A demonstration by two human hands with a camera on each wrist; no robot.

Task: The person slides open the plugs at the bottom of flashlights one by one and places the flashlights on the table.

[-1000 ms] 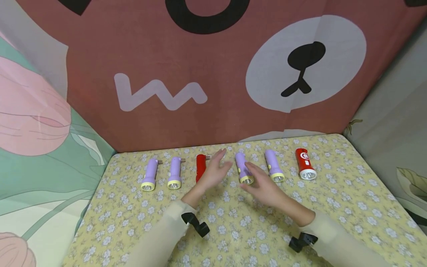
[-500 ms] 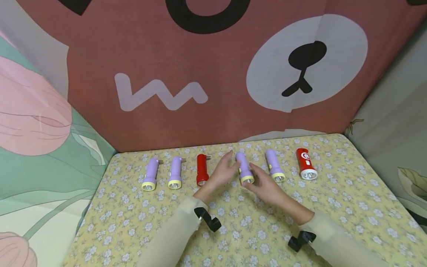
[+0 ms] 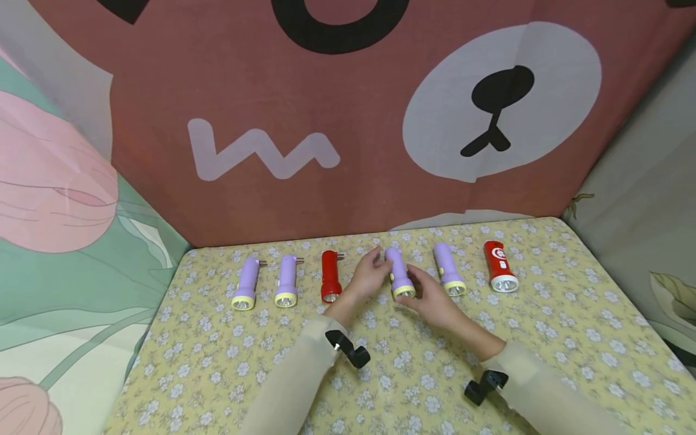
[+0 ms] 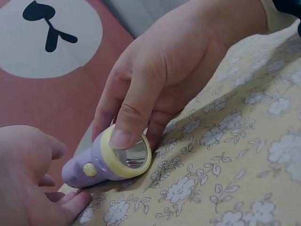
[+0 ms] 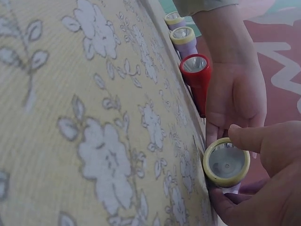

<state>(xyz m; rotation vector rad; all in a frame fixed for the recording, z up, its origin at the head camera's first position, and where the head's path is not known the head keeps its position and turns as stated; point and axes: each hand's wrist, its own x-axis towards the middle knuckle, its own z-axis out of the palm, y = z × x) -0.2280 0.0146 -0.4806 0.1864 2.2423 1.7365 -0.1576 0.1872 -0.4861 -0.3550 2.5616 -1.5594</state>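
A purple flashlight (image 3: 399, 267) with a yellow rim lies on the flowered cloth between the two hands. The right hand (image 3: 435, 300) holds its lamp end; in the left wrist view the thumb presses the yellow rim (image 4: 109, 155) and the other fingers reach round the far side. Beside the tail end is the left hand (image 3: 368, 278), thumb and fingers apart and loosely bent; whether they touch the body cannot be told. In the right wrist view, the lens (image 5: 226, 162) faces the camera, with the left palm (image 5: 237, 94) behind it.
Left of the hands lie a red flashlight (image 3: 329, 278) and two purple ones (image 3: 286, 278) (image 3: 248, 279) with plug prongs out. To the right are another purple flashlight (image 3: 447, 266) and a red, white-rimmed one (image 3: 498, 264). A bear-print curtain (image 3: 272, 205) hangs behind the table.
The left hand has moved right, from over the red flashlight to beside the middle purple one. The right hand has closed in on that flashlight's lamp end.
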